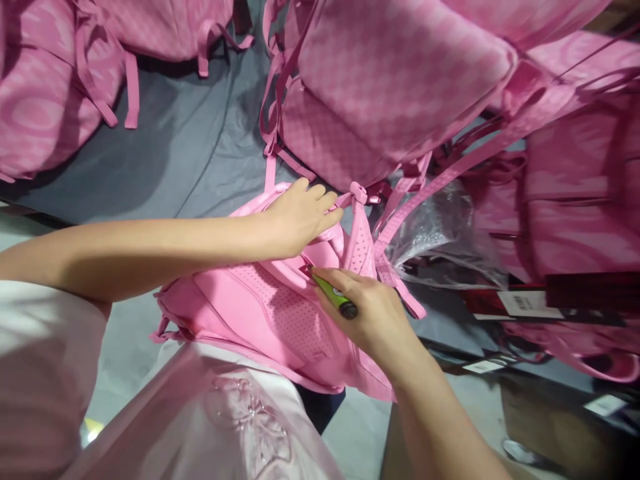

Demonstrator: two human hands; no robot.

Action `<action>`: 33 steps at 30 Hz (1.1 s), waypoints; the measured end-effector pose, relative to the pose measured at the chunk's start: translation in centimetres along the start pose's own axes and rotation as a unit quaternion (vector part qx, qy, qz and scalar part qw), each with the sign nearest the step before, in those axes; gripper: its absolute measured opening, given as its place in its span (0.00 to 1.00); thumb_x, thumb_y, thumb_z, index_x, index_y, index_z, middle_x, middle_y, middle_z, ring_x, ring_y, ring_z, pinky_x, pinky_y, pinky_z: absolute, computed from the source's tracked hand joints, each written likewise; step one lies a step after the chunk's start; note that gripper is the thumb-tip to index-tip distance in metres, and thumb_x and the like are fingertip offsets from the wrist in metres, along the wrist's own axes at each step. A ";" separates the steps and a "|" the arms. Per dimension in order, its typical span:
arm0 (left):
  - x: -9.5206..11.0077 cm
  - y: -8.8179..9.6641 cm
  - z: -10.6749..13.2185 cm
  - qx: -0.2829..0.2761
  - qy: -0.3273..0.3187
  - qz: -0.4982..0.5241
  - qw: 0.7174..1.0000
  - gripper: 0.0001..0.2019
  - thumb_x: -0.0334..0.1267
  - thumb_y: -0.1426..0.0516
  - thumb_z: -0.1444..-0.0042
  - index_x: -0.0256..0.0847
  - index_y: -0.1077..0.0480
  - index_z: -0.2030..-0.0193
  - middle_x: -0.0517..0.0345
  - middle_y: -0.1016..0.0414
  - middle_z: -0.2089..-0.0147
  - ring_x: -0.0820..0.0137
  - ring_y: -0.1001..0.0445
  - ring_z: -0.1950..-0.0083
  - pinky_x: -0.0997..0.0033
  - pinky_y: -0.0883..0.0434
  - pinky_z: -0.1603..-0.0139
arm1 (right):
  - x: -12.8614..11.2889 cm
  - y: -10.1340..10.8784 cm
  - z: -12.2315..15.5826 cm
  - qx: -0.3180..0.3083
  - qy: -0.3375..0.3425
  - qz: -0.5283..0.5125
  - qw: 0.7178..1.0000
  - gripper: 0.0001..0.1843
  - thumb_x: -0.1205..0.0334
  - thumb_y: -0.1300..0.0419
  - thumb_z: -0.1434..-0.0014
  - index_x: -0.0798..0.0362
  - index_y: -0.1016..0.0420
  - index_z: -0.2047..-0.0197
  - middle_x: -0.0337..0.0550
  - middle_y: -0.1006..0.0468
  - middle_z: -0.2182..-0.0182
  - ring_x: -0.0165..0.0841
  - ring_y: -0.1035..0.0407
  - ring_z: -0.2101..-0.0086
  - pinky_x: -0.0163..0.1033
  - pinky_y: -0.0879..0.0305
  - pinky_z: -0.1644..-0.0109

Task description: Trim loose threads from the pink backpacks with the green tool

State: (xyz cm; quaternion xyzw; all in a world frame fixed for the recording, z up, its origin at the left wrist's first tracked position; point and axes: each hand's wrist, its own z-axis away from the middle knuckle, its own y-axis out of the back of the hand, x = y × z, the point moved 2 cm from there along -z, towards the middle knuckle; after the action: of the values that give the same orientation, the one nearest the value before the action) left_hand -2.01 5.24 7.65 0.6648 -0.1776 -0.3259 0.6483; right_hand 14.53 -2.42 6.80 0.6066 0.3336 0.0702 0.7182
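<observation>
A pink backpack (300, 320) lies at the table's near edge, with its dotted mesh panel facing up. My left hand (303, 217) is closed on the upper part of this backpack, near a padded strap (361, 247). In my right hand (367, 310) is a slim green tool (330, 293) with a black end; its exact kind does not show. The tool's front end points at the backpack fabric just below my left hand, and whether it touches cannot be made out.
A large checked pink backpack (400, 87) stands right behind, its straps hanging close to my hands. More pink bags (45, 100) lie at left and right. A clear plastic bag (440, 233) and paper tags (530, 303) lie to the right on the grey-covered table (200, 147).
</observation>
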 end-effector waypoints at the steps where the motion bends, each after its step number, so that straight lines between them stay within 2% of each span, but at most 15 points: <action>1: -0.1 -0.3 -0.1 0.008 0.001 0.001 1.000 0.29 0.38 0.44 0.39 0.39 0.41 0.31 0.46 0.35 0.33 0.55 0.35 0.40 0.57 0.37 0.45 | 0.1 -0.1 0.1 0.003 -0.001 -0.005 1.000 0.13 0.67 0.40 0.34 0.51 0.21 0.48 0.44 0.15 0.54 0.42 0.18 0.60 0.42 0.25 0.57; 5: -0.3 -1.2 -0.3 0.029 -0.002 -0.004 1.000 0.29 0.41 0.43 0.40 0.38 0.40 0.32 0.45 0.35 0.34 0.54 0.34 0.41 0.58 0.38 0.47 | 0.7 0.0 -0.1 0.003 0.005 -0.061 0.998 0.15 0.59 0.38 0.33 0.53 0.22 0.45 0.45 0.16 0.51 0.43 0.19 0.57 0.44 0.24 0.54; 8: -0.3 -1.5 -0.4 0.041 -0.002 -0.002 0.999 0.28 0.42 0.43 0.39 0.38 0.39 0.34 0.45 0.34 0.35 0.54 0.34 0.43 0.58 0.39 0.47 | 0.8 0.1 -0.5 -0.020 0.001 -0.098 0.995 0.19 0.53 0.37 0.34 0.52 0.22 0.43 0.44 0.16 0.52 0.42 0.19 0.59 0.43 0.24 0.56; 13: -0.2 -1.8 -0.6 0.044 0.001 0.004 0.999 0.28 0.43 0.42 0.41 0.38 0.38 0.35 0.44 0.33 0.36 0.54 0.34 0.42 0.58 0.39 0.47 | 0.5 -0.3 -1.4 -0.018 -0.006 -0.115 0.993 0.17 0.63 0.41 0.34 0.52 0.22 0.43 0.43 0.16 0.50 0.41 0.18 0.58 0.41 0.24 0.55; 17: -0.1 -1.9 -0.6 0.046 0.000 -0.001 0.999 0.29 0.41 0.42 0.42 0.37 0.39 0.34 0.44 0.33 0.35 0.54 0.34 0.43 0.57 0.39 0.48 | 0.2 -0.2 -1.4 -0.020 -0.017 -0.066 0.997 0.16 0.63 0.41 0.33 0.52 0.21 0.44 0.45 0.16 0.53 0.43 0.18 0.60 0.43 0.23 0.57; 20: -0.1 -1.8 -0.6 0.042 0.001 0.001 0.999 0.29 0.41 0.42 0.42 0.37 0.39 0.34 0.44 0.33 0.35 0.54 0.34 0.43 0.58 0.39 0.48 | 0.1 -0.1 -1.3 -0.025 -0.023 -0.103 0.994 0.16 0.64 0.41 0.34 0.52 0.22 0.44 0.44 0.16 0.51 0.42 0.18 0.59 0.41 0.23 0.57; 23: -0.1 -1.8 -0.6 0.042 0.002 0.010 0.999 0.27 0.38 0.43 0.41 0.38 0.38 0.35 0.45 0.32 0.36 0.55 0.34 0.43 0.58 0.39 0.47 | 0.1 -0.2 -1.2 -0.022 -0.051 -0.098 0.994 0.16 0.63 0.40 0.34 0.53 0.21 0.44 0.45 0.15 0.54 0.43 0.18 0.60 0.42 0.24 0.60; 29: 0.0 -1.3 -0.6 0.020 0.008 0.021 1.000 0.26 0.34 0.46 0.40 0.37 0.38 0.34 0.45 0.32 0.36 0.54 0.34 0.41 0.57 0.38 0.45 | -0.1 -0.5 -1.4 -0.010 -0.077 -0.116 0.990 0.16 0.62 0.40 0.35 0.53 0.21 0.45 0.46 0.15 0.54 0.43 0.18 0.60 0.41 0.24 0.60; 33: 0.0 -1.1 -0.6 0.018 0.012 0.035 0.999 0.25 0.35 0.46 0.39 0.37 0.37 0.35 0.45 0.32 0.37 0.54 0.34 0.40 0.57 0.39 0.43 | -0.3 -0.4 -1.6 -0.003 -0.091 -0.135 0.987 0.18 0.61 0.41 0.35 0.54 0.21 0.44 0.48 0.15 0.54 0.42 0.18 0.62 0.40 0.25 0.61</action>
State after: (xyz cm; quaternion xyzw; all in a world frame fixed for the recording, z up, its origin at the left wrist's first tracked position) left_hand -1.81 5.84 6.54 0.6733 -0.1987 -0.2914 0.6498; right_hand 13.26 -1.36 6.45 0.5576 0.3457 -0.0821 0.7503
